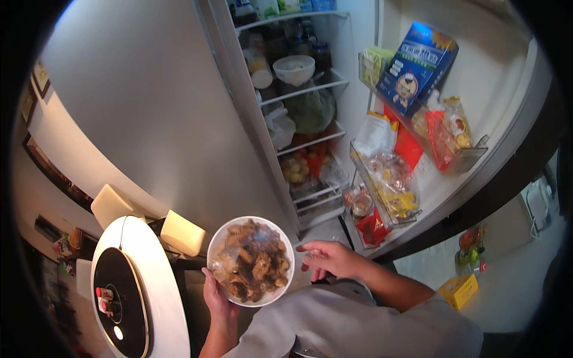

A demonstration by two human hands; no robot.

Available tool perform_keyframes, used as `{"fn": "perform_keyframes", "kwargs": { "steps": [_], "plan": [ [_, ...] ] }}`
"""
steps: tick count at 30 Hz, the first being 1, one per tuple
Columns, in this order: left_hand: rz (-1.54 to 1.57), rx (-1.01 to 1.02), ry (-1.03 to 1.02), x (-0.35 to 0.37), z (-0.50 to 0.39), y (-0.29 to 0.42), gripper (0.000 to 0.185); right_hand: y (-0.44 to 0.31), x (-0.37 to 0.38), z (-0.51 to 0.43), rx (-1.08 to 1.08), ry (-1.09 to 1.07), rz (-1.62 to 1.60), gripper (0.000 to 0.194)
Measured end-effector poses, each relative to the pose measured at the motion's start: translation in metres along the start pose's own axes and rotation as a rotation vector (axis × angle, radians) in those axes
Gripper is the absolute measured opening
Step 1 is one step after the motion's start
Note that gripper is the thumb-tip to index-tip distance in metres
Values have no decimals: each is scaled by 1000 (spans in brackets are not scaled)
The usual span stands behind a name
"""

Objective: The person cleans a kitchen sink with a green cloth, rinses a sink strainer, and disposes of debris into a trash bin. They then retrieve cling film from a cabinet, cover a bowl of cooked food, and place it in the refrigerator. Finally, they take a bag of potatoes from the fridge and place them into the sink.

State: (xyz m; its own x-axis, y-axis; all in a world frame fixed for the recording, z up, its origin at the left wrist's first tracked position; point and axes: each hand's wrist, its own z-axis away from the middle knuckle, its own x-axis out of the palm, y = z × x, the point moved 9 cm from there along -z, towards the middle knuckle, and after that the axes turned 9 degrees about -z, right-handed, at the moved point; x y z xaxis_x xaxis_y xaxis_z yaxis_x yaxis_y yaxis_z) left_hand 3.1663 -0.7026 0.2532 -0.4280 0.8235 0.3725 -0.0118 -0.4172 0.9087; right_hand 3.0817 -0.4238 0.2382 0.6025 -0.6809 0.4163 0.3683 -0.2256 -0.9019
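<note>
My left hand grips the lower left rim of a white bowl in front of my body. Brown cooked food in pieces, perhaps meat, fills the bowl; glare over it suggests clear plastic film. To the bowl's right, my right hand is apart from it, fingers loosely bent and nothing in them. Ahead stands a refrigerator with its door swung wide to the right. A white bowl sits on one of its inner shelves, among jars and plastic bags.
Door racks hold a blue box, packaged food and bags. At left is a white round table with a black turntable bearing small jars. Chairs stand behind it. A yellow box and bottles stand at right.
</note>
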Motion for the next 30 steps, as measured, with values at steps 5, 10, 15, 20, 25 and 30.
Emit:
{"fn": "perform_keyframes", "kwargs": {
  "steps": [5,10,15,20,25,30],
  "plan": [
    [-44,37,37,0,-1,7,67,-2,-10,-27,143,-24,125,50],
    [-27,34,96,-15,1,-1,65,16,-27,-52,227,-37,106,46],
    [-37,59,79,-17,8,-3,66,32,-75,-97,173,174,411,45],
    [-34,65,170,-20,21,-2,66,38,-141,-154,108,342,431,51],
    [-11,121,306,-24,36,-1,65,2,-213,-237,104,485,321,48],
    [2,178,394,-26,56,0,65,-98,-239,-307,-256,807,918,56]
  ]
}}
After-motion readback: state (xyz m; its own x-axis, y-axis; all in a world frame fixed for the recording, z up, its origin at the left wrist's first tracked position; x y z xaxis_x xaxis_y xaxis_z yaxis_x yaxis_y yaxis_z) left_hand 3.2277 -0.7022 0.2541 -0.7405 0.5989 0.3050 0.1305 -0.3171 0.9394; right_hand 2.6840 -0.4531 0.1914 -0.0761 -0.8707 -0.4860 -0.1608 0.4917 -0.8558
